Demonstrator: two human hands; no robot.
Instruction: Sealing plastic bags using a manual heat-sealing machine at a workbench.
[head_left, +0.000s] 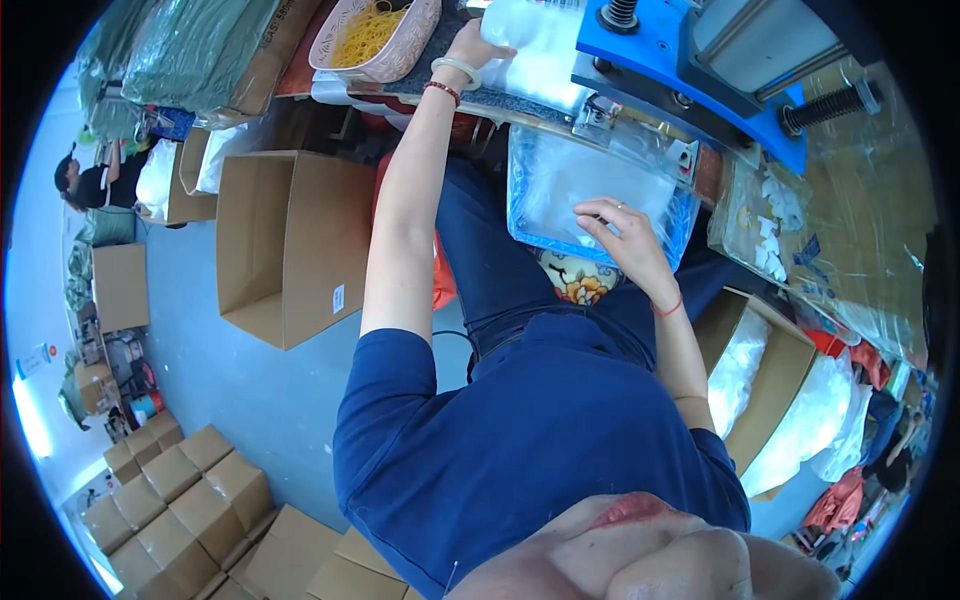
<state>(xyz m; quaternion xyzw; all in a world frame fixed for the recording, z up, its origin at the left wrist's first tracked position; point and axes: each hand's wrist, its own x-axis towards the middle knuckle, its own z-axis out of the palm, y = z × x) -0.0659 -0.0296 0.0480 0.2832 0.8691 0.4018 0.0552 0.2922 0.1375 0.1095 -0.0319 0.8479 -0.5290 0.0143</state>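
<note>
My left hand (478,46) reaches far forward to a stack of clear, whitish plastic sheets or bags (535,62) on the work table. Its thumb stretches across the stack's left edge, apart from the fingers. Over a blue bin (519,190) in front of my lap, my right hand (628,238) hovers with bent fingers. A small gap shows between its thumb and forefinger, and I see nothing held there. Filmy clear plastic (570,170) lies in the bin. Right of the stack stands a blue press machine (640,45) with springs.
A white basket (418,52) of yellow rubber bands stands left of the stack. An open cardboard box (295,240) is beside my left leg; another box (765,400) with plastic bags is at my right. Stacked cartons (200,500) fill the lower left. A person (105,185) is far left.
</note>
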